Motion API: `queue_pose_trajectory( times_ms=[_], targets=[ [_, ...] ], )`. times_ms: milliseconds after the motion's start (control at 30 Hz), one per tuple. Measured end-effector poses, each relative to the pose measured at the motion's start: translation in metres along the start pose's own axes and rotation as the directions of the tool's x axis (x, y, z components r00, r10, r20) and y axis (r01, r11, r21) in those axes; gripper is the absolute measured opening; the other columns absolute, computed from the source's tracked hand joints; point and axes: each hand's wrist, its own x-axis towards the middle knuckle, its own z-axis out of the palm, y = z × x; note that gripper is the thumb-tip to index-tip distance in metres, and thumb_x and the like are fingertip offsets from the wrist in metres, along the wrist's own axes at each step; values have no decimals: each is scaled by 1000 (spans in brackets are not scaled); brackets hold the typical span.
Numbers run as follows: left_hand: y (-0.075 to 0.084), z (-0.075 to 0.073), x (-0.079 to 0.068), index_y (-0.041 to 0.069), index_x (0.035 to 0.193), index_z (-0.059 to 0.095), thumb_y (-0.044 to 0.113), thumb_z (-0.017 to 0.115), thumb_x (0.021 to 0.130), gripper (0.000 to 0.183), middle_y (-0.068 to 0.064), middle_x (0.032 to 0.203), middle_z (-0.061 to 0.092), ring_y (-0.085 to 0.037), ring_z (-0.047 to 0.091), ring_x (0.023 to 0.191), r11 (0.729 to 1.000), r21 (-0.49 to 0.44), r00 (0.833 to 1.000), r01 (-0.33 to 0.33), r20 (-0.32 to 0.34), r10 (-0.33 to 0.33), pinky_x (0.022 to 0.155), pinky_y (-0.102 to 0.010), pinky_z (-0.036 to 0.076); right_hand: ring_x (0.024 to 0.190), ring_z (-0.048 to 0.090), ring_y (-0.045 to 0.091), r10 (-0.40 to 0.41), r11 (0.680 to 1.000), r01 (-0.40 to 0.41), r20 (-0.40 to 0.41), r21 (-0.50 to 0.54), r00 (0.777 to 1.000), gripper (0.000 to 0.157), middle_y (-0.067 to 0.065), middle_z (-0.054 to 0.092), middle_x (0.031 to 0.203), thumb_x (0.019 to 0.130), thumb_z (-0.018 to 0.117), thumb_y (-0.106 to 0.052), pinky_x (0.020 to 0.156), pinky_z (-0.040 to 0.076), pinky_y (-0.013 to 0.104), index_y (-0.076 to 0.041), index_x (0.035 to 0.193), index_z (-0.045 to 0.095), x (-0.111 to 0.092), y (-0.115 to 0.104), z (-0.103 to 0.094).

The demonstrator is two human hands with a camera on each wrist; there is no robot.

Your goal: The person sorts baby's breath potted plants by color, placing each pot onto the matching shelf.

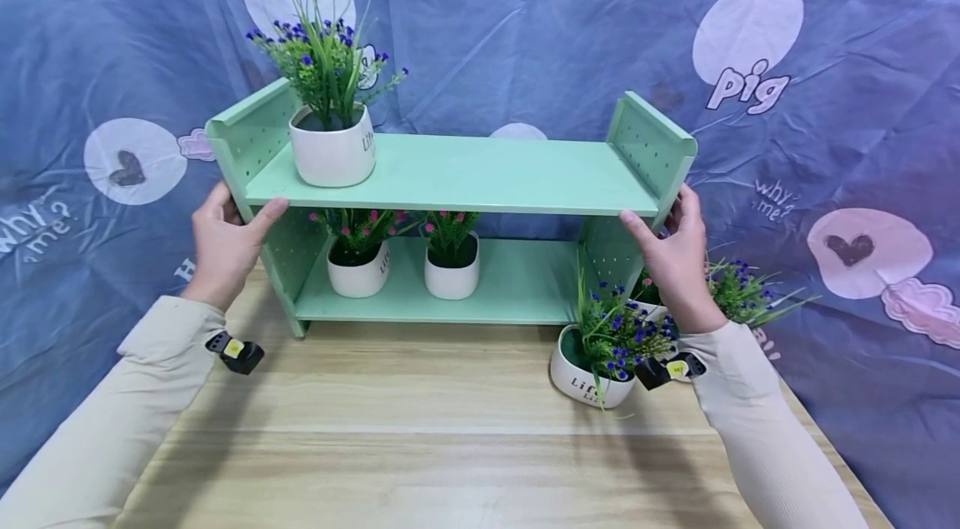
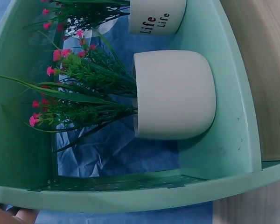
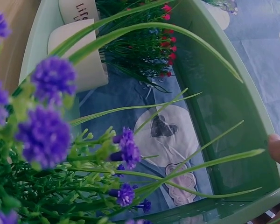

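A two-tier light green shelf stands on the table between my hands. My left hand grips its left side, the thumb on the front of the upper tier and the other fingers partly hidden behind the side panel. On the opposite side my right hand grips the right panel in the same way. A white pot with purple flowers sits at the left of the upper tier. Two white pots with pink flowers, a left one and a right one, are on the lower tier.
A white pot with purple flowers stands on the wooden table before the shelf's right end. More potted plants are beside the shelf, partly hidden by my right hand and wrist. A blue printed cloth hangs behind.
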Motion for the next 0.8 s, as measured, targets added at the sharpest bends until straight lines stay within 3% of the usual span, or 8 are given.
queue_pose_trajectory(
  times_ms=[267,467,600,667,800],
  targets=[
    [1,-1,1,8,129,57,12,79,79,55,6,105,65,-5,61,97,999,32,1000,11,-2,-11,80,-11,49,131,43,24,6,1000,-6,34,-4,999,71,10,41,145,90,68,-21,104,42,41,-22,148,27,0,-1,-4],
    [0,-1,1,7,128,58,11,80,78,55,6,104,65,-6,61,96,1000,25,1000,4,-5,-4,80,-11,49,133,40,27,15,999,-7,164,-49,986,75,11,36,149,92,64,-25,86,47,21,-26,152,19,-3,-8,-18],
    [0,-1,0,8,129,57,13,79,79,55,6,105,65,-5,61,96,999,46,1000,8,-7,-8,80,-11,49,139,33,30,47,994,-23,221,-108,974,76,11,29,155,93,63,-28,102,44,35,-26,154,17,-14,-10,-33],
    [0,-1,0,8,129,57,13,79,80,55,6,105,65,-5,61,96,998,60,1000,5,-7,-4,80,-11,49,139,32,30,47,988,-11,237,-153,970,74,12,28,155,94,62,-28,110,36,35,-23,154,19,-20,-9,-42],
    [0,-1,0,9,130,57,14,78,80,54,5,106,64,-5,60,97,998,68,1000,-2,-4,2,80,-11,48,137,37,18,3,977,58,285,-205,958,67,13,34,153,95,61,-23,102,36,11,-21,152,26,-34,-2,-60]
  ],
)
